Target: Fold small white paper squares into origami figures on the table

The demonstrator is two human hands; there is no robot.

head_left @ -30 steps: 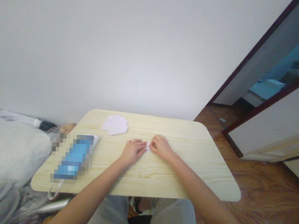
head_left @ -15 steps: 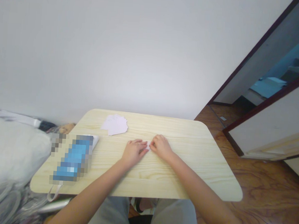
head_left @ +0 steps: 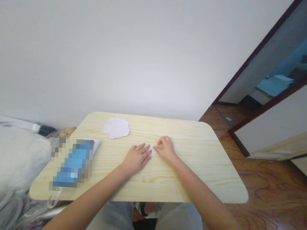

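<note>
On the pale wooden table (head_left: 204,174), a blue packet blurred into squares (head_left: 73,163) lies at the left edge, with a loose pile of white paper slips (head_left: 116,128) further back. The left hand (head_left: 136,158) has gone from curled to flat, its fingers (head_left: 144,150) stretched open and holding nothing, tips pressing the small white folded paper (head_left: 151,150) at mid-table. So the paper is now pressed, not pinched. The right hand (head_left: 166,150) stays curled on its other edge; whether it grips I cannot tell
</note>
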